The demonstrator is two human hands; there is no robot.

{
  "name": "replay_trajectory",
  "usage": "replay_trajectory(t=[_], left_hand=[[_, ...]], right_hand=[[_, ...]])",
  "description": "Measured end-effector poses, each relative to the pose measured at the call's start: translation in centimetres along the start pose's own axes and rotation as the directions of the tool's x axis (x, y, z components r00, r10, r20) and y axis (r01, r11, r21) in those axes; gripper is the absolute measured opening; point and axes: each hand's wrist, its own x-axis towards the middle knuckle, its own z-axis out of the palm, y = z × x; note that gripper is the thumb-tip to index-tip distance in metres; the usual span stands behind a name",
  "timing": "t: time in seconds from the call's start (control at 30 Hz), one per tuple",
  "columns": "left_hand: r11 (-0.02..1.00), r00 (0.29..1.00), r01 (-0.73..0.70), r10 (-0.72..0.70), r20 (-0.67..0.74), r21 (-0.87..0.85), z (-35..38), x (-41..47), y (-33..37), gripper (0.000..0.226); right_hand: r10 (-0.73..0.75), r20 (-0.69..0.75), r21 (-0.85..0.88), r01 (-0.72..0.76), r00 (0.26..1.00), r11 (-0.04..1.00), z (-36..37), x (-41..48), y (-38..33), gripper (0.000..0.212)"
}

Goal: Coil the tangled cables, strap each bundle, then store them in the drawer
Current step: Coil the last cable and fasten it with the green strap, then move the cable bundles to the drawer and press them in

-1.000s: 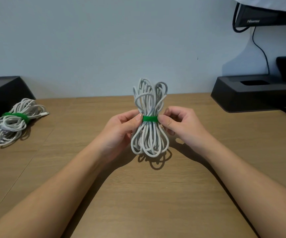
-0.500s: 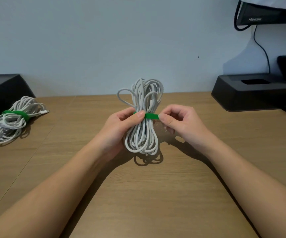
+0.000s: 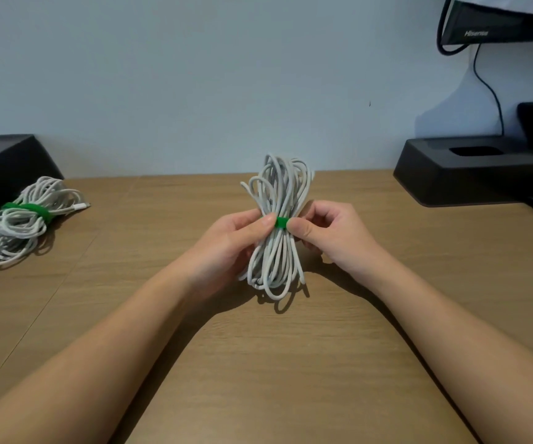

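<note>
Between your left hand [image 3: 233,241] and right hand [image 3: 332,235]: grey-white coiled cable bundle [image 3: 274,261], long axis running away from you. Fingers of both hands pinch the green strap [image 3: 280,222] at its waist.

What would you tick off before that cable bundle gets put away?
1. Grip: left hand grips the held bundle, right hand pinches the strap: ok.
2. Wrap: strap sits round the bundle's middle: ok.
3. Fastening: strap end stuck down: cannot tell, hands cover it.
4. Neighbour: other bundle strapped, lying on the desk: ok.
5. Storage: drawer open: cannot tell, none in view.
</note>
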Motion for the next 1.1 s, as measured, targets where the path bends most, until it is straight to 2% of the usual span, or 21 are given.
replay_trajectory(t=[0.2, 0.27, 0.4, 0.43, 0.53, 0.57, 0.63, 0.7, 0.77, 0.83, 0.9, 0.97, 1.1], left_hand=[[1.0, 1.0, -0.016, 0.016, -0.019, 0.011, -0.1, -0.1, 0.2, 0.038], [1.0, 1.0, -0.016, 0.016, -0.021, 0.001, -0.2, -0.1, 0.4, 0.039], [1.0, 0.999, -0.002, 0.002, -0.033, 0.015, -0.4, -0.6, 0.9, 0.034], [0.999, 0.999, -0.002, 0.004, -0.052, 0.036, -0.6, -0.7, 1.0, 0.033], [0.977, 0.979, -0.01, 0.053, -0.198, 0.212, -1.9, -1.3, 1.8, 0.027], [0.96, 0.958, 0.004, 0.077, -0.276, 0.281, -2.6, -1.6, 2.1, 0.024], [0.917, 0.891, 0.068, 0.122, -0.437, 0.393, -4.3, -2.2, 2.9, 0.021], [0.786, 0.789, 0.218, 0.207, -0.578, 0.579, -6.6, -3.0, 3.3, 0.027], [0.541, 0.708, 0.433, 0.291, -0.644, 0.721, -9.2, -4.1, 3.3, 0.032], [0.319, 0.651, 0.59, 0.355, -0.671, 0.742, -11.3, -5.3, 3.1, 0.032], [0.155, 0.61, 0.686, 0.41, -0.678, 0.711, -12.9, -6.1, 2.9, 0.032], [0.047, 0.599, 0.732, 0.432, -0.674, 0.68, -14.1, -6.3, 2.8, 0.028], [-0.073, 0.584, 0.785, 0.42, -0.695, 0.615, -16.1, -5.8, 2.5, 0.019]], right_hand=[[0.05, 0.035, 0.078, -0.053, 0.998, 0.996, 0.1, 0.2, 0.5, 0.049], [0.064, 0.053, 0.109, -0.07, 0.997, 0.992, 0.1, 0.1, 0.6, 0.04], [0.078, 0.128, 0.092, -0.091, 0.989, 0.992, -0.1, 0.4, 0.8, 0.009], [0.079, 0.139, 0.087, -0.091, 0.987, 0.992, -0.1, 0.4, 1.0, 0.01], [0.053, 0.112, 0.071, -0.061, 0.992, 0.996, 0.6, 0.3, 1.1, 0.023], [0.033, 0.088, 0.008, -0.034, 0.996, 0.999, 1.0, 0.2, 1.1, 0.023], [-0.007, 0.06, -0.227, 0.021, 0.998, 0.974, 1.9, 0.3, 1.2, 0.022], [-0.037, 0.085, -0.492, 0.074, 0.996, 0.867, 2.8, 0.5, 1.3, 0.029], [-0.027, 0.143, -0.7, 0.12, 0.989, 0.704, 3.8, 0.9, 1.4, 0.042], [0.061, 0.18, -0.801, 0.11, 0.982, 0.588, 5.0, 1.4, 1.4, 0.053], [0.164, 0.192, -0.84, 0.075, 0.968, 0.538, 6.0, 1.9, 1.4, 0.06], [0.22, 0.194, -0.856, 0.056, 0.956, 0.514, 6.8, 2.5, 1.2, 0.063], [0.282, 0.178, -0.893, 0.034, 0.943, 0.449, 7.7, 3.4, 1.0, 0.067]])
